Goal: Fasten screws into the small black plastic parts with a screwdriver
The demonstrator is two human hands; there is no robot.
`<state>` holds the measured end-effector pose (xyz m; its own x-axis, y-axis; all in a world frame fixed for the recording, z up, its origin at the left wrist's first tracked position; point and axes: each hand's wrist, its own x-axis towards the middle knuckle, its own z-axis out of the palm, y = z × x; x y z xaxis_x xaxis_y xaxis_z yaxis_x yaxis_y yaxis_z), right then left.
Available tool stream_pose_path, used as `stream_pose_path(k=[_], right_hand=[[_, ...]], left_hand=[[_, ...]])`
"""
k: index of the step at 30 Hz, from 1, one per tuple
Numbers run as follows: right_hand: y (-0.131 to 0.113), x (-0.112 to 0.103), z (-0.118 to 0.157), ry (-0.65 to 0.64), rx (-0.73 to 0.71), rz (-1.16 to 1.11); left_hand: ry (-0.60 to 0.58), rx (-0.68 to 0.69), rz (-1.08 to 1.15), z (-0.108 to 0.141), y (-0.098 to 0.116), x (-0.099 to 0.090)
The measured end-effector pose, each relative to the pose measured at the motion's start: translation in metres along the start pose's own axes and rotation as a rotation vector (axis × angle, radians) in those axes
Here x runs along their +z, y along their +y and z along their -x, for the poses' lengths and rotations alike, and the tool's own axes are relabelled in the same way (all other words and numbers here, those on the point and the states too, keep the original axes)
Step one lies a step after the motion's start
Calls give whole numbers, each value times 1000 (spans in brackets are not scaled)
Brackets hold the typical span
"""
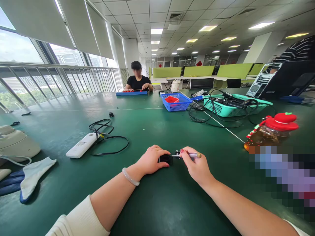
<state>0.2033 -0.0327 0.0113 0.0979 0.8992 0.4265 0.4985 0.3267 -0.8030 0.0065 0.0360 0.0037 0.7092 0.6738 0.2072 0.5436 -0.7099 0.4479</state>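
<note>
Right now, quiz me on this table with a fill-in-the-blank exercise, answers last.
The small glossy object held in the bare left hand is coloured ____.
The hand gripping the slim metal-shafted tool is the person's ____.
The mesh plastic basket holding the red plastic container is coloured ____.
The lid on the clear jar of amber liquid is coloured ____.
Missing words: black; right; blue; red.

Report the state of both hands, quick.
Left hand: closed, holding a small black object on the table.
Right hand: closed, holding a slim tool.

Cream sleeves [80, 218], 1 pale bangle [129, 178]
</note>
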Motion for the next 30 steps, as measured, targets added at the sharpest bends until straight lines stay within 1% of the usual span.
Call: stream_pose_path(k=[4,9,18,25,27,30], right_hand=[[0,0,0,-20,6,-16],[1,0,0,-7,13,-32],[-1,-1,-3,-113,85,-51],[-5,-2,1,-55,-3,5],[-6,-2,1,-67,-11,18],[-5,-1,1,-121,-14,45]], left_hand=[[-9,-3,-32,-1,1,0],[2,-14,-72,-1,1,0],[3,-35,-113,0,3,0],[-9,-35,-116,0,3,0],[-23,-27,-113,-1,2,-1],[-39,-13,-105,-1,1,-1]])
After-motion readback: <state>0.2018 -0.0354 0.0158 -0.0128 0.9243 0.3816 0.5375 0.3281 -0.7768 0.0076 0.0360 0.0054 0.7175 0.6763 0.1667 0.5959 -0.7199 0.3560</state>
